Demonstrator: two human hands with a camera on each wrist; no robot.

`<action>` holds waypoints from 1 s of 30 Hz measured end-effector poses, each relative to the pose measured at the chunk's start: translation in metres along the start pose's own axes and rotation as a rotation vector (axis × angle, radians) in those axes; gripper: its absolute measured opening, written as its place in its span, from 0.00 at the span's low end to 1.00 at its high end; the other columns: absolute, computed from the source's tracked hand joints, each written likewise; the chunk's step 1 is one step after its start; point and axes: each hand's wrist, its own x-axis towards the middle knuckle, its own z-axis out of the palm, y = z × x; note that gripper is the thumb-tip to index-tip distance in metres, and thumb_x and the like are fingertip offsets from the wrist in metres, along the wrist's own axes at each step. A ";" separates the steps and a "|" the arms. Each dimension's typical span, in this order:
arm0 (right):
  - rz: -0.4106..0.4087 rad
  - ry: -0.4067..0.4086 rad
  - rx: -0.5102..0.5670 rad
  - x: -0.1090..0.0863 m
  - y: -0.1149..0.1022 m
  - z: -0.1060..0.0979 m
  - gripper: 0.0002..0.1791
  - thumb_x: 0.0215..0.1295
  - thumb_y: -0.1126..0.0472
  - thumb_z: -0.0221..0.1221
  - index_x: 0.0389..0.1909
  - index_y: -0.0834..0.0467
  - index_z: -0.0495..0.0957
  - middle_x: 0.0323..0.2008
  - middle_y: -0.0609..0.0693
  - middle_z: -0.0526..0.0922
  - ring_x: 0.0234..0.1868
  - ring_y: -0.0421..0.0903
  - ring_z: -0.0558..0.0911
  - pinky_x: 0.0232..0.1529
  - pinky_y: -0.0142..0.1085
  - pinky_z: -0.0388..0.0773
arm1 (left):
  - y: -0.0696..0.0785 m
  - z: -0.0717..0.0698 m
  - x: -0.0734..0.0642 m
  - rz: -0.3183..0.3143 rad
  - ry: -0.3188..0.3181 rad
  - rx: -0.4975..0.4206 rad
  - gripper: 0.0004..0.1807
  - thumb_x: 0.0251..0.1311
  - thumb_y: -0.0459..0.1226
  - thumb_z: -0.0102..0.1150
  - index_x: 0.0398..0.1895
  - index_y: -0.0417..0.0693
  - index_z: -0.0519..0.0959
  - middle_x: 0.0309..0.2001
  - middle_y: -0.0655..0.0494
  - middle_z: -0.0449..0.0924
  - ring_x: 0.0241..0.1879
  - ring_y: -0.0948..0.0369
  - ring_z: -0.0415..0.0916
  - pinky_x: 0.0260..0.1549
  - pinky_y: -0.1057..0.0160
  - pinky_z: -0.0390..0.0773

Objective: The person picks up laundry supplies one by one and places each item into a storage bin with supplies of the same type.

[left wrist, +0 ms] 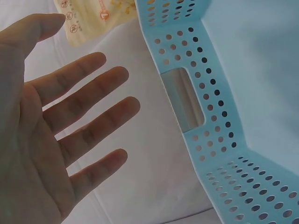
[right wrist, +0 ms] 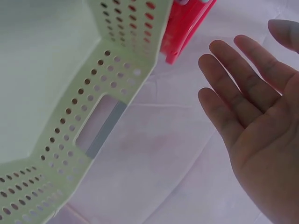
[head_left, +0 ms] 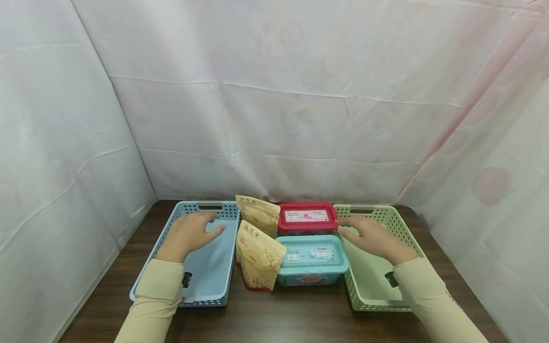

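My left hand (head_left: 191, 234) hovers over the blue basket (head_left: 214, 267), fingers relaxed and nothing held. In the left wrist view its fingers (left wrist: 88, 98) are spread near the basket's slotted end wall. Over the green basket (head_left: 364, 271) is my right hand (head_left: 371, 236), also holding nothing, its fingertips overlapping the red lidded box (head_left: 306, 216) in the head view. A light-blue lidded box (head_left: 313, 259) stands in front of the red one. Two cream pouches, a rear one (head_left: 257, 212) and a front one (head_left: 259, 255), stand beside the boxes, next to the blue basket.
A dark wooden table (head_left: 291, 314) carries everything. White cloth (head_left: 274, 119) hangs behind and on both sides, close to the table's edges. The two baskets flank the pouches and boxes.
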 end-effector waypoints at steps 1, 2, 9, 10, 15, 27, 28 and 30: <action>-0.012 0.001 0.006 0.001 -0.002 0.001 0.20 0.75 0.51 0.56 0.60 0.59 0.80 0.56 0.53 0.82 0.60 0.56 0.78 0.59 0.57 0.73 | 0.000 0.000 0.000 0.000 0.000 -0.007 0.27 0.67 0.55 0.58 0.59 0.46 0.82 0.48 0.51 0.86 0.47 0.49 0.83 0.39 0.46 0.82; -0.026 0.005 0.010 0.001 -0.004 0.001 0.19 0.75 0.53 0.57 0.59 0.59 0.80 0.56 0.53 0.82 0.60 0.56 0.78 0.59 0.56 0.73 | 0.001 0.000 0.000 0.000 -0.002 -0.015 0.27 0.67 0.55 0.58 0.59 0.47 0.82 0.47 0.51 0.86 0.46 0.49 0.83 0.39 0.47 0.82; -0.078 0.030 0.009 0.005 -0.020 0.008 0.16 0.72 0.56 0.60 0.56 0.59 0.82 0.51 0.49 0.84 0.55 0.51 0.81 0.57 0.53 0.76 | 0.004 -0.003 -0.001 -0.002 -0.051 -0.112 0.24 0.68 0.53 0.59 0.59 0.50 0.82 0.48 0.52 0.86 0.49 0.49 0.82 0.45 0.43 0.80; -0.080 0.029 0.007 0.006 -0.022 0.009 0.16 0.72 0.56 0.60 0.56 0.59 0.82 0.51 0.49 0.84 0.55 0.51 0.81 0.57 0.53 0.77 | 0.004 -0.003 -0.001 0.000 -0.055 -0.127 0.23 0.68 0.53 0.59 0.58 0.50 0.82 0.48 0.52 0.86 0.49 0.49 0.82 0.45 0.43 0.80; -0.098 0.016 0.009 0.007 -0.031 0.014 0.16 0.70 0.57 0.62 0.56 0.57 0.83 0.52 0.48 0.84 0.56 0.49 0.81 0.57 0.51 0.77 | 0.007 -0.004 -0.002 0.032 -0.061 -0.206 0.21 0.67 0.51 0.60 0.55 0.50 0.83 0.47 0.52 0.86 0.48 0.51 0.82 0.47 0.44 0.80; -0.182 -0.008 0.042 0.012 -0.049 0.027 0.16 0.70 0.56 0.63 0.55 0.57 0.83 0.52 0.47 0.84 0.55 0.47 0.81 0.55 0.49 0.79 | 0.012 -0.001 -0.001 0.040 -0.117 -0.319 0.21 0.67 0.53 0.60 0.55 0.51 0.84 0.49 0.54 0.85 0.50 0.53 0.81 0.48 0.45 0.80; -0.193 -0.010 0.048 0.012 -0.051 0.028 0.16 0.70 0.57 0.63 0.55 0.57 0.83 0.52 0.46 0.84 0.55 0.47 0.81 0.55 0.48 0.79 | 0.013 -0.001 -0.001 0.039 -0.127 -0.330 0.22 0.68 0.53 0.60 0.55 0.51 0.83 0.49 0.54 0.85 0.50 0.53 0.81 0.49 0.45 0.79; -0.215 -0.014 0.056 0.013 -0.055 0.031 0.16 0.70 0.57 0.63 0.55 0.57 0.83 0.52 0.46 0.84 0.55 0.46 0.81 0.54 0.47 0.79 | 0.014 -0.001 0.000 0.036 -0.146 -0.352 0.22 0.68 0.53 0.59 0.56 0.50 0.83 0.50 0.54 0.84 0.50 0.52 0.81 0.50 0.44 0.79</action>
